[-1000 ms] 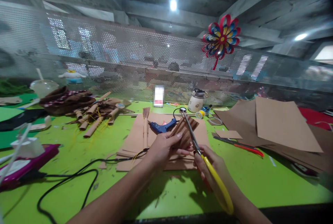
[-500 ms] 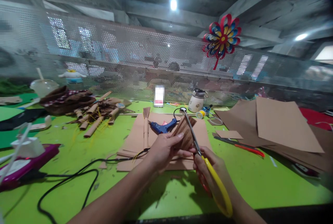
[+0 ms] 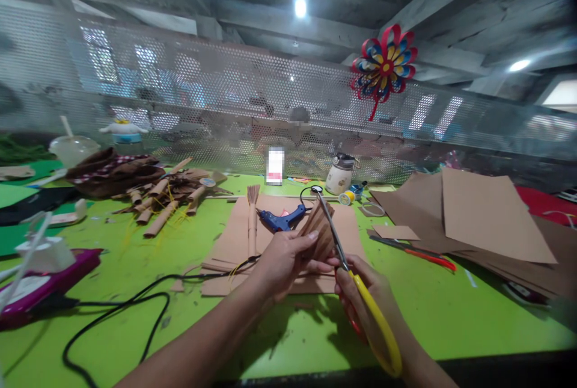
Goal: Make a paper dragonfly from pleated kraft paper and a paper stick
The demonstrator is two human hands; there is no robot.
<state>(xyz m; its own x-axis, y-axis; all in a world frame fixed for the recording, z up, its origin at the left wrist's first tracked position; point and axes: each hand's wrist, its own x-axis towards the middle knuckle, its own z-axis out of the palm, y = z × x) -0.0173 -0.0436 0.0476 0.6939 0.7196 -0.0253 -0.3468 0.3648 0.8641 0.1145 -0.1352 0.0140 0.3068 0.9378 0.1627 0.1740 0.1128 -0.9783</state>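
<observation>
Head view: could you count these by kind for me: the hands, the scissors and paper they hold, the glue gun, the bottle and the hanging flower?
Hands: 2 (left hand, right hand)
Held scissors: 1
Held paper bundle: 1
Glue gun: 1
Bottle: 1
Flower: 1
Total: 7

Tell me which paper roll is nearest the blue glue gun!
The fringed paper roll just left of the glue gun; the others are heaped farther left.
</observation>
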